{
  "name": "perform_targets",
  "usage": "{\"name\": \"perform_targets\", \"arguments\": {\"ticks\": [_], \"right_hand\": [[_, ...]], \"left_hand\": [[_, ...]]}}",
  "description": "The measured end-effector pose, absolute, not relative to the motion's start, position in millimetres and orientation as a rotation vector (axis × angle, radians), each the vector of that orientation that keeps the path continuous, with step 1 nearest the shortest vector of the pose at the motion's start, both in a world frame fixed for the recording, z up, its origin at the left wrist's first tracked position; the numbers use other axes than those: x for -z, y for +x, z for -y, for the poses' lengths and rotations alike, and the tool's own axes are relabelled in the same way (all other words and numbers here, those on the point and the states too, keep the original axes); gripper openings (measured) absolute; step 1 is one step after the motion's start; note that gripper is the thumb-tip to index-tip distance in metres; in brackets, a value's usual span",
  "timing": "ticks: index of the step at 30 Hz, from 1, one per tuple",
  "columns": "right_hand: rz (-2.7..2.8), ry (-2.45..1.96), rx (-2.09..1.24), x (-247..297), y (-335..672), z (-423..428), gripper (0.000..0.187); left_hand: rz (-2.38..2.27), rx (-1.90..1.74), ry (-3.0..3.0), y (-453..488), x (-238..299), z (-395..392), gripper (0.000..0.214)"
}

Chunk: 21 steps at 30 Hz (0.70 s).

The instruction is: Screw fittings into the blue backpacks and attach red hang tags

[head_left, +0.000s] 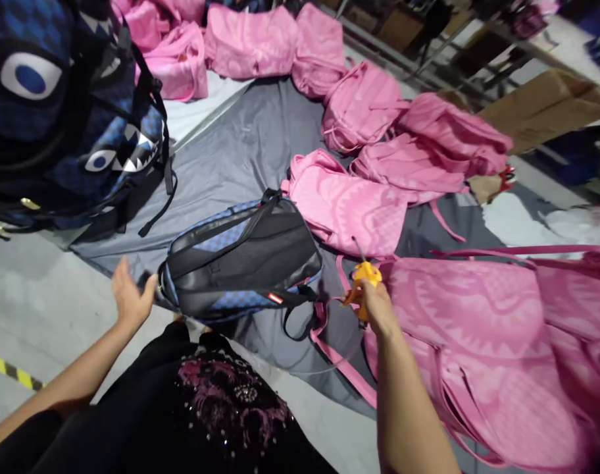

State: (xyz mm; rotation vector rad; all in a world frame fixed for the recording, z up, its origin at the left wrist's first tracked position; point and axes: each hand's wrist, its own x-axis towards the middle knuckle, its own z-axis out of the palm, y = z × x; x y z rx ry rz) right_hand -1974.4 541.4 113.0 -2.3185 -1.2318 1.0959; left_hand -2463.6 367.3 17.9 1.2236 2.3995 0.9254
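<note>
A black and blue checkered backpack [245, 257] lies on the grey sheet in front of me, its black padded back and straps facing up. My left hand [133, 293] is open beside the backpack's left end, fingers spread; whether the thumb touches it I cannot tell. To the right of the backpack, my right hand [377, 306] is closed around a yellow air blow gun [366, 273] with a thin nozzle pointing away from me. A clear hose [310, 372] curves below it. A pink backpack [349, 204] lies just beyond the nozzle.
Blue shark-face backpacks [73, 118] are piled at upper left. Several pink backpacks [253, 41] line the far side of the grey sheet [225, 141]; large pink ones [468, 309] crowd the right. Brown cardboard [541, 108] sits at upper right. Yellow-black tape [14, 372] marks the floor.
</note>
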Motion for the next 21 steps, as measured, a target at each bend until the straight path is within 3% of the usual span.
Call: {"name": "perform_targets", "arguments": {"ticks": [4,8,11,17,21], "right_hand": [[1.513,-2.109,-1.153,-133.8,-2011.3,-481.6,0.058],[1.655,-2.100,-1.237,-138.4,-2060.5,-467.4,0.054],[1.551,-2.155,-1.234,-141.9,-2073.9,-490.2,0.049],[1.719,-2.309,-1.121,-129.0,-2123.7,-508.5,0.038],[1.858,-2.163,-1.529,-134.9,-2164.8,-471.3,0.039]], "left_hand": [[-1.944,-0.506,1.941,-2437.4,-25.9,-437.4,0.087],[-1.664,-0.653,1.505,-2414.2,-28.9,-490.7,0.074],[-1.527,-0.703,1.261,-2423.2,-33.1,-477.2,0.065],[-1.289,-0.530,0.828,-2449.9,-28.7,-431.0,0.087],[-1.286,-0.419,0.623,-2448.7,-17.8,-444.8,0.086]]}}
